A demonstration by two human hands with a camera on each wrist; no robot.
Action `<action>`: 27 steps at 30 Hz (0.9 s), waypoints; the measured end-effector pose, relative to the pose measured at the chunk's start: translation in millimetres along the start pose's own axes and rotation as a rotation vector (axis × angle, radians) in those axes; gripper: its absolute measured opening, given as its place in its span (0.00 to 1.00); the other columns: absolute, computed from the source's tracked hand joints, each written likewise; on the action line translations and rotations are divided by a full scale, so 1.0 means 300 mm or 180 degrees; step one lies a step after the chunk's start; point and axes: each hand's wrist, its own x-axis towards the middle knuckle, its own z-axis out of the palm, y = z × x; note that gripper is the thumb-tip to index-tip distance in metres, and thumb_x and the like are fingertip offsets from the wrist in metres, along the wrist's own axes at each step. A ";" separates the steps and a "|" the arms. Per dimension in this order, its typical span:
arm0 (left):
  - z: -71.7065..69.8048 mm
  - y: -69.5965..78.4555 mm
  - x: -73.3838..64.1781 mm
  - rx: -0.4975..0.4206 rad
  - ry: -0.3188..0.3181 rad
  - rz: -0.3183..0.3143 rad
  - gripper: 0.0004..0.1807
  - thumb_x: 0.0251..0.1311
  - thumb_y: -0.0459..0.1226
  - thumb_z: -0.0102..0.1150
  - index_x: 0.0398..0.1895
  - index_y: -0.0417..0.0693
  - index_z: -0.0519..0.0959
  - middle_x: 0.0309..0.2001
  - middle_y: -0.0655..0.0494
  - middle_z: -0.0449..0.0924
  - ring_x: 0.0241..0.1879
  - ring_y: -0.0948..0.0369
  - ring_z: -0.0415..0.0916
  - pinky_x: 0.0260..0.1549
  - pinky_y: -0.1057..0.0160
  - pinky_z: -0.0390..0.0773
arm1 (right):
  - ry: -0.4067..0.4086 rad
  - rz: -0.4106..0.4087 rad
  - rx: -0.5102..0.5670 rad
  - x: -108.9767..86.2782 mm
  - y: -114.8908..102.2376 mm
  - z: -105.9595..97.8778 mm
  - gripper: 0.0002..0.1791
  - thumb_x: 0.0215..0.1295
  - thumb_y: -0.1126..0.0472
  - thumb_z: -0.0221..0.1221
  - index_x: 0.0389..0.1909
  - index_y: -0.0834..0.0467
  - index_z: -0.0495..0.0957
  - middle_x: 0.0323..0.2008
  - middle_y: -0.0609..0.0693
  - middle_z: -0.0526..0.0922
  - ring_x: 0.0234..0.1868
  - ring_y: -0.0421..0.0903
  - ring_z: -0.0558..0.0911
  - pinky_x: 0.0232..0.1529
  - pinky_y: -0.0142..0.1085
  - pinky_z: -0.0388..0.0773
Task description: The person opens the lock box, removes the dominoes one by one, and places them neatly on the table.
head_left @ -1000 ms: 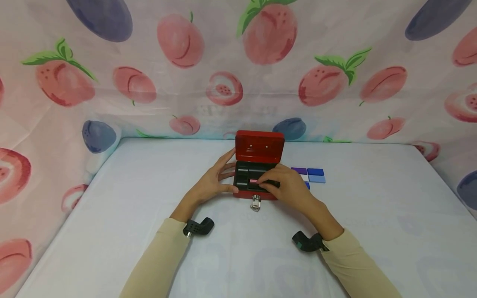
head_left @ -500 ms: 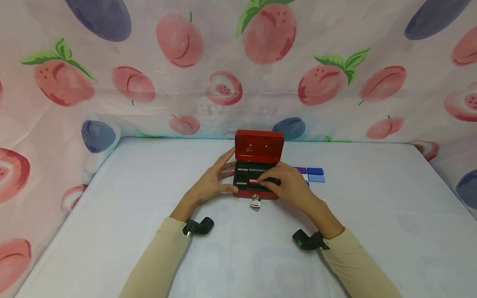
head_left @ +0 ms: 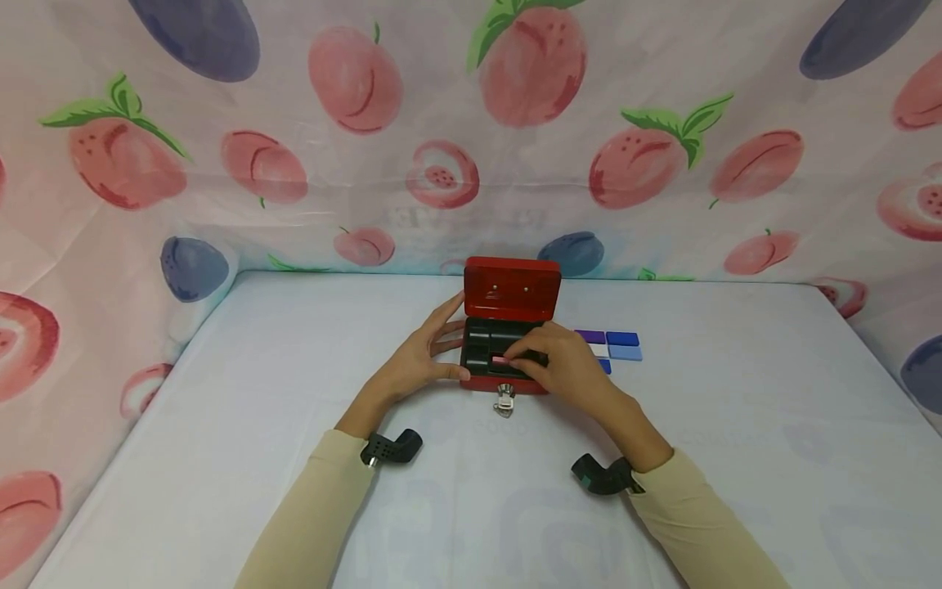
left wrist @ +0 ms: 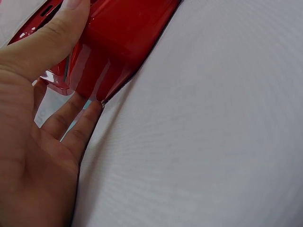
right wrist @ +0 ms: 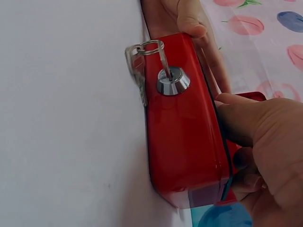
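Note:
A red cash box (head_left: 508,386) stands with its lid (head_left: 512,290) raised and a black tray (head_left: 479,335) inside. My left hand (head_left: 412,360) spans the box's left end. Its thumb rests on the front corner, and the fairly straight fingers touch the side in the left wrist view. In the tray, a small pink tile (head_left: 499,360) shows at the fingertips of my right hand (head_left: 570,364), which pinches its right end. The right wrist view hides the tile behind the box wall. A key (right wrist: 163,59) sits in the front lock (right wrist: 173,81), with another key hanging from the ring.
Right of the box lie several flat tiles: purple (head_left: 591,336), dark blue (head_left: 622,339), light blue (head_left: 625,353), white and blue, partly behind my right hand. A white cloth (head_left: 294,343) covers the table. Behind it hangs a fruit-print curtain (head_left: 287,229).
My right hand shifts a little right, then back left and slightly down over the tray, baring more of the tiles. The left hand and box stay put.

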 end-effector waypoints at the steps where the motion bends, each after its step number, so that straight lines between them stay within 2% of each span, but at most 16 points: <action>1: 0.000 0.000 0.000 -0.0011 0.0002 -0.0010 0.60 0.44 0.28 0.73 0.76 0.66 0.47 0.73 0.59 0.47 0.68 0.52 0.58 0.60 0.55 0.68 | -0.0011 0.0008 -0.0010 0.002 -0.001 0.001 0.09 0.53 0.63 0.71 0.36 0.52 0.88 0.33 0.45 0.83 0.36 0.43 0.76 0.34 0.35 0.77; 4: 0.000 0.002 -0.001 -0.0020 0.0006 -0.0023 0.60 0.44 0.28 0.74 0.76 0.66 0.47 0.73 0.61 0.47 0.67 0.53 0.58 0.60 0.56 0.68 | -0.0052 0.0042 -0.0005 0.006 -0.005 0.001 0.08 0.53 0.63 0.70 0.36 0.52 0.88 0.33 0.45 0.83 0.35 0.42 0.75 0.33 0.34 0.76; 11: 0.017 0.095 -0.015 -0.0096 -0.0008 -0.0103 0.58 0.46 0.22 0.70 0.77 0.53 0.45 0.74 0.49 0.44 0.68 0.45 0.55 0.62 0.45 0.64 | -0.0062 0.0074 -0.0007 0.008 -0.009 -0.002 0.07 0.53 0.63 0.70 0.35 0.52 0.88 0.33 0.45 0.83 0.36 0.43 0.76 0.35 0.35 0.77; 21: 0.014 0.086 -0.016 -0.0082 -0.0015 -0.0085 0.59 0.46 0.23 0.70 0.77 0.55 0.45 0.74 0.50 0.45 0.68 0.46 0.56 0.61 0.47 0.65 | -0.0136 0.0187 -0.0060 0.011 -0.018 -0.004 0.08 0.54 0.61 0.70 0.37 0.53 0.88 0.33 0.46 0.84 0.35 0.43 0.76 0.33 0.34 0.76; 27: 0.015 0.088 -0.017 -0.0110 -0.0009 -0.0123 0.58 0.46 0.22 0.70 0.77 0.54 0.45 0.74 0.51 0.44 0.68 0.46 0.56 0.61 0.48 0.65 | -0.0222 0.0193 -0.0154 0.014 -0.026 0.001 0.10 0.57 0.63 0.68 0.40 0.55 0.87 0.36 0.48 0.84 0.38 0.45 0.76 0.38 0.36 0.79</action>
